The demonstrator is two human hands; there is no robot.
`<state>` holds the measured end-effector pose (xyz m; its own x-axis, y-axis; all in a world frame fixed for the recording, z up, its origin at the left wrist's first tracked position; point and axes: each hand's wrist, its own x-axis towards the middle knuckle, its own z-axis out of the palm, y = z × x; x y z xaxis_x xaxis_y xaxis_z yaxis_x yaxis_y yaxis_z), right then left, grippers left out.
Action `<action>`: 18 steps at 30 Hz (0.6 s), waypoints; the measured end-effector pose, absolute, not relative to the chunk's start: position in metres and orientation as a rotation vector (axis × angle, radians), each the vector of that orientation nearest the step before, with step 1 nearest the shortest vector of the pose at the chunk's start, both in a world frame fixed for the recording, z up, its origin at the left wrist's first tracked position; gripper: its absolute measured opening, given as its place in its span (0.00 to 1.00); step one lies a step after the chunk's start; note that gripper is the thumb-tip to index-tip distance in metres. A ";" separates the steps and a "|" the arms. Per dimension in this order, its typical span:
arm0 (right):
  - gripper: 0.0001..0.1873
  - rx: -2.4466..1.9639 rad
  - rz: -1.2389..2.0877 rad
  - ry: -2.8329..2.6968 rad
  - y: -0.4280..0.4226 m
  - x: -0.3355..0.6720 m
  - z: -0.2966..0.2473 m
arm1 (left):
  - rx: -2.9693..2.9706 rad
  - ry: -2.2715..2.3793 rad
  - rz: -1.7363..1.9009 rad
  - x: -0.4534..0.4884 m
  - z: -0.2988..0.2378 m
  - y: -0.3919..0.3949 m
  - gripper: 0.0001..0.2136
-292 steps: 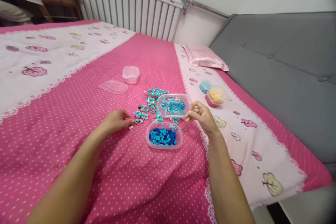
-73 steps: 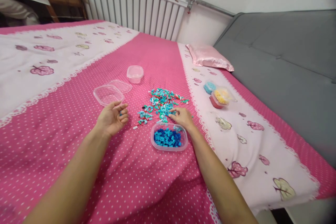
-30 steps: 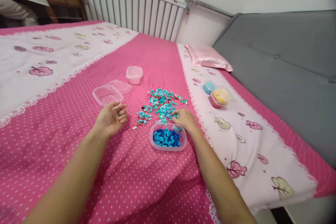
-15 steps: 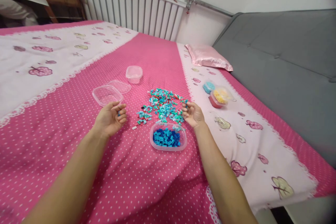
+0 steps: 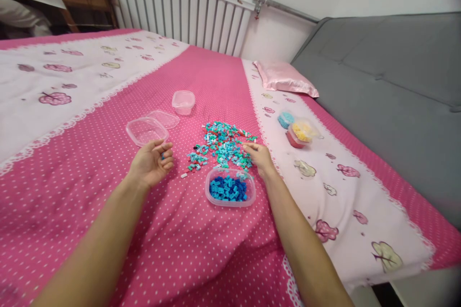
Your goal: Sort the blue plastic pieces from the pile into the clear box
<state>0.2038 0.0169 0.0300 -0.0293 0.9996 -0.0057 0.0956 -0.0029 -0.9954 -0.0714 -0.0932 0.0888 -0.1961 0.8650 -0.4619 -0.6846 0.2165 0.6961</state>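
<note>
A loose pile of small toy building bricks point(image 5: 225, 146), mostly turquoise and green with some red and white, lies on the pink dotted sheet. My right hand point(image 5: 260, 157) is at the pile's right edge, palm down, thumb and fingers pinched together; what is between the fingertips is hidden. My left hand point(image 5: 153, 163) rests palm up left of the pile, its fingers curled round a small blue brick point(image 5: 162, 156). Between my forearms, just below the pile, stands a clear plastic container point(image 5: 230, 204) partly filled with blue bricks point(image 5: 227, 189).
A clear container point(image 5: 134, 133) and a lid point(image 5: 163, 119) lie beyond my left hand, with a smaller tub point(image 5: 183, 101) behind. To the right are a tub of light blue pieces point(image 5: 286, 119) and containers with yellow point(image 5: 300, 132) and red pieces point(image 5: 295, 141). A pillow point(image 5: 284, 79) lies farther back.
My right hand has turned from palm up to palm down and reached left onto the pile's edge. The blue piece at its fingertips no longer shows. My left hand stays still.
</note>
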 end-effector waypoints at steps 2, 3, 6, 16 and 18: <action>0.12 -1.395 0.877 -1.638 0.016 0.201 0.024 | 0.221 1.069 1.421 -0.071 0.089 -0.093 0.12; 0.12 -1.447 0.751 -1.774 0.015 0.200 0.023 | 0.219 1.072 1.420 -0.071 0.089 -0.093 0.12; 0.14 -1.566 0.490 -2.044 0.013 0.197 0.020 | 0.208 1.071 1.419 -0.071 0.091 -0.094 0.12; 0.09 -1.700 0.374 -2.004 0.011 0.190 0.019 | 0.221 1.057 1.420 -0.074 0.089 -0.093 0.12; 0.09 -1.613 0.506 -1.855 0.014 0.192 0.019 | 0.221 1.059 1.422 -0.073 0.089 -0.093 0.12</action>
<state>0.1920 0.0138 0.0189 -0.0605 0.9775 0.2021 0.7392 0.1799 -0.6490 -0.0732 -0.0932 0.0889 -0.1958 0.8665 -0.4591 -0.6881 0.2121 0.6939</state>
